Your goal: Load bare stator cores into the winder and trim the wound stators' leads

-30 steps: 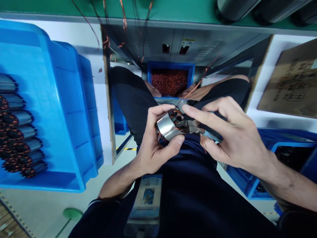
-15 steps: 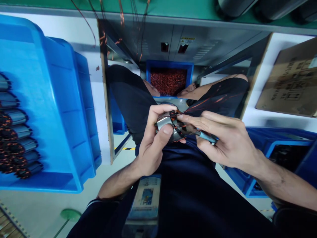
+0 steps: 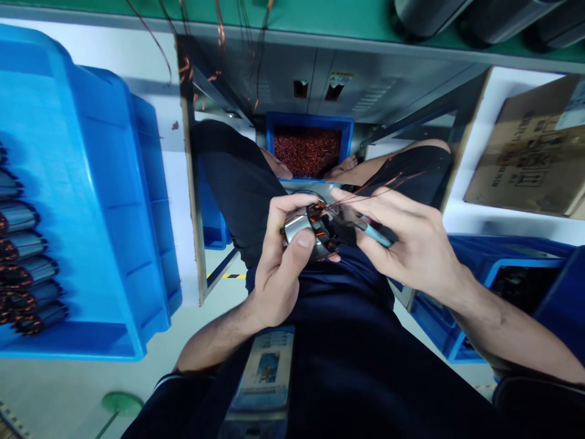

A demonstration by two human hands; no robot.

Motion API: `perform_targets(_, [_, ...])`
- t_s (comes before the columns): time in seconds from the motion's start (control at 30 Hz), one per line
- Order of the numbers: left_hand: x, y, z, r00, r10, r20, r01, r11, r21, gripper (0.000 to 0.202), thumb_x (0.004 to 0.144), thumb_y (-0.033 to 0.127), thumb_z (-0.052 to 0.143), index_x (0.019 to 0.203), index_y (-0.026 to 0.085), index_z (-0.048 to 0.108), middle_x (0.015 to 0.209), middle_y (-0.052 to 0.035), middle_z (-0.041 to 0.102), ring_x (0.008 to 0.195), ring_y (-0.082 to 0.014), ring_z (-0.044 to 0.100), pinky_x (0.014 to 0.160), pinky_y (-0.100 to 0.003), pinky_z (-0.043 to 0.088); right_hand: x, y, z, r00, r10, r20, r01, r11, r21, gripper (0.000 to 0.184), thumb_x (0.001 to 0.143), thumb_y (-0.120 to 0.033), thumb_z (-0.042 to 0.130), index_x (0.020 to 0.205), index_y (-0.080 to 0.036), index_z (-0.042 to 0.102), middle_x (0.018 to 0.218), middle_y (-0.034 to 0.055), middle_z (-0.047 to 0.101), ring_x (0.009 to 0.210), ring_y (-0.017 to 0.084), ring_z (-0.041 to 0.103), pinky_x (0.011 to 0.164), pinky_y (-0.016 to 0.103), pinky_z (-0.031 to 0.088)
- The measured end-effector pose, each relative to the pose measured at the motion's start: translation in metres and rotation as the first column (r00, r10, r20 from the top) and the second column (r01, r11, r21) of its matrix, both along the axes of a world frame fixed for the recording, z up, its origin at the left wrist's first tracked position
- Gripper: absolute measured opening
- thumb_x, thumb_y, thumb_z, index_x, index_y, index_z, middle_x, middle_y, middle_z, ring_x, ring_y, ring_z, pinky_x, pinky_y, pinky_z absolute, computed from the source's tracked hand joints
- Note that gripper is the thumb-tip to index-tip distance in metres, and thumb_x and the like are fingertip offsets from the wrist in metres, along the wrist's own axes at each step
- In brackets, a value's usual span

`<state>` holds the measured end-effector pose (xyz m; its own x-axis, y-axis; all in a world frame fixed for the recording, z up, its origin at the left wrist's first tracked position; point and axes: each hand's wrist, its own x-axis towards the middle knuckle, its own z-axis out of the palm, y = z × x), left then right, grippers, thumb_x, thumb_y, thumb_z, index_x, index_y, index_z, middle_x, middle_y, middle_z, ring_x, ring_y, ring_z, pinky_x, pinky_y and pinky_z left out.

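Above my lap, my left hand (image 3: 286, 256) is wrapped round a motor stator (image 3: 298, 223), a silvery metal cylinder with copper windings at its right end. The thumb presses on its near side and the index finger curls over the top. My right hand (image 3: 406, 241) grips a tool with blue-grey handles (image 3: 377, 233), which looks like wire cutters. Its blurred jaws are close to the stator's wound end. Thin copper wires (image 3: 381, 190) stretch from the windings up to the right, past my right fingertips.
A blue crate (image 3: 105, 201) at the left holds several stators (image 3: 27, 268). Between my feet stands a blue bin (image 3: 270, 146) of copper scraps (image 3: 307, 152). A cardboard box (image 3: 525, 146) and blue crates (image 3: 496, 277) are at the right. Dark cylinders (image 3: 429, 15) stand on the green bench (image 3: 320, 15).
My right thumb and fingers have shifted around the tool, and the index finger has lifted from the stator's end. The copper wires point more steeply upward. The stator stays in my left hand.
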<state>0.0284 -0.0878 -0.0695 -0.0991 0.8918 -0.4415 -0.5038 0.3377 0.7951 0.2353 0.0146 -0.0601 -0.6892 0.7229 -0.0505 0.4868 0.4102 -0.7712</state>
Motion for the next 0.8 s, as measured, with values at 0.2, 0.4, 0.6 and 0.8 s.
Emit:
perform_targets(0.2, [0.001, -0.003, 0.000, 0.986, -0.027, -0.162, 0.037, 0.998, 0.058, 0.041, 0.111, 0.055, 0.068, 0.146, 0.034, 0.065, 0.131, -0.0066, 0.067, 0.107, -0.0221, 0.069, 0.101, -0.042, 0.066, -0.003, -0.002, 0.012, 0.994, -0.015, 0.111, 0.001, 0.992, 0.125, 0.071, 0.101, -0.025, 0.072, 0.169, -0.041, 0.062, 0.123, 0.0091, 0.073, 0.119, 0.034, 0.073, 0.108, 0.056, 0.064])
perform_targets(0.4, [0.000, -0.005, -0.007, 0.966, -0.048, -0.252, 0.101, 0.974, 0.201, 0.042, 0.110, 0.044, 0.071, 0.149, 0.034, 0.060, 0.137, -0.0066, 0.064, 0.118, -0.0243, 0.066, 0.108, -0.044, 0.062, -0.003, -0.003, 0.019, 0.999, 0.010, 0.051, -0.012, 0.999, 0.041, 0.062, 0.106, -0.021, 0.064, 0.166, -0.038, 0.066, 0.110, 0.0046, 0.078, 0.097, 0.025, 0.078, 0.095, 0.042, 0.068])
perform_targets(0.6, [0.006, 0.005, -0.004, 0.988, 0.006, 0.152, -0.018, 0.997, 0.080, 0.023, 0.109, 0.048, 0.073, 0.122, 0.034, 0.059, 0.133, -0.0007, 0.067, 0.107, -0.0199, 0.072, 0.099, -0.045, 0.067, -0.004, -0.002, 0.012, 1.000, -0.003, -0.013, 0.002, 0.994, -0.111, 0.055, 0.108, -0.024, 0.061, 0.162, -0.033, 0.070, 0.128, 0.0058, 0.085, 0.105, 0.026, 0.082, 0.095, 0.039, 0.069])
perform_targets(0.8, [0.012, 0.021, 0.009, 0.942, 0.155, 0.299, -0.123, 0.985, -0.124, 0.020, 0.113, 0.043, 0.067, 0.104, 0.030, 0.055, 0.102, 0.0038, 0.065, 0.077, -0.0138, 0.063, 0.076, -0.036, 0.068, -0.010, -0.008, 0.008, 0.996, -0.021, 0.081, 0.019, 0.999, 0.027, 0.066, 0.105, -0.019, 0.063, 0.168, -0.037, 0.065, 0.109, 0.0031, 0.079, 0.097, 0.021, 0.078, 0.097, 0.036, 0.069])
